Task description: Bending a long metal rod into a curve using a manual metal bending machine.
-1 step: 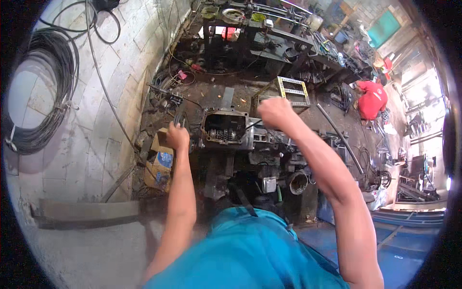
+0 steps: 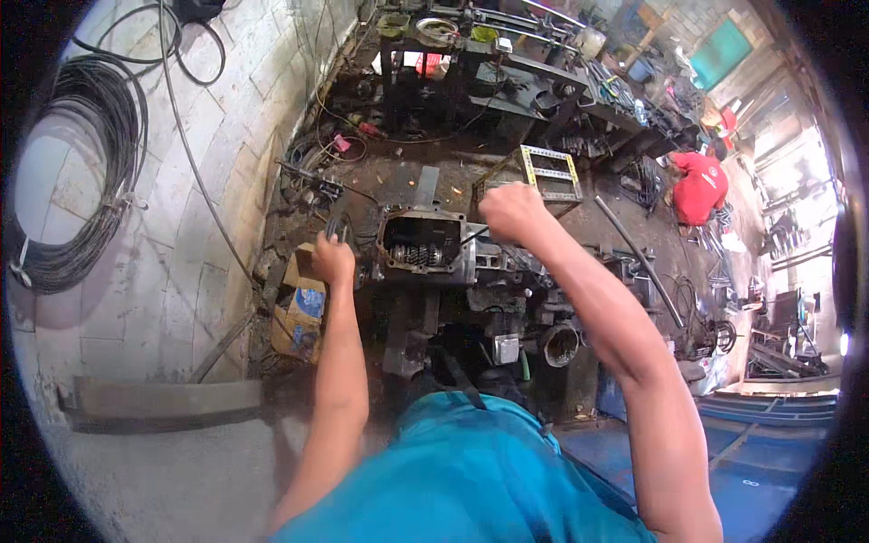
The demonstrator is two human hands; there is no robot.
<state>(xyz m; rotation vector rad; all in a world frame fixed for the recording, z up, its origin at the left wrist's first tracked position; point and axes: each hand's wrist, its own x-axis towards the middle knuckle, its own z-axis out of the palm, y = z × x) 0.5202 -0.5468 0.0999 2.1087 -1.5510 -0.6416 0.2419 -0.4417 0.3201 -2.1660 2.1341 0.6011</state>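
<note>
Before me sits a metal gearbox housing (image 2: pixel 470 262) with its top uncovered, showing a row of gears (image 2: pixel 421 255) inside. My right hand (image 2: pixel 514 214) is closed in a fist above the housing's right end. A thin dark rod (image 2: pixel 474 235) runs from under this fist to the housing's opening; its grip end is hidden by the fingers. Beyond the housing's left end, my left hand (image 2: pixel 334 259) is closed around the near side of a dark, rounded metal part (image 2: pixel 338 223). The exact kind of that part cannot be made out.
An opened cardboard box (image 2: pixel 296 330) lies left of the housing. A small metal stand (image 2: pixel 550 172) and a long pipe (image 2: pixel 641 262) are to the right. Farther back runs a cluttered workbench (image 2: pixel 525 56). A person in red (image 2: pixel 700 187) crouches at right. Coiled cable (image 2: pixel 136 136) hangs on the left wall.
My right hand has shifted very slightly left, the rod still under it. My left hand stays at the rounded part, nearly unmoved.
</note>
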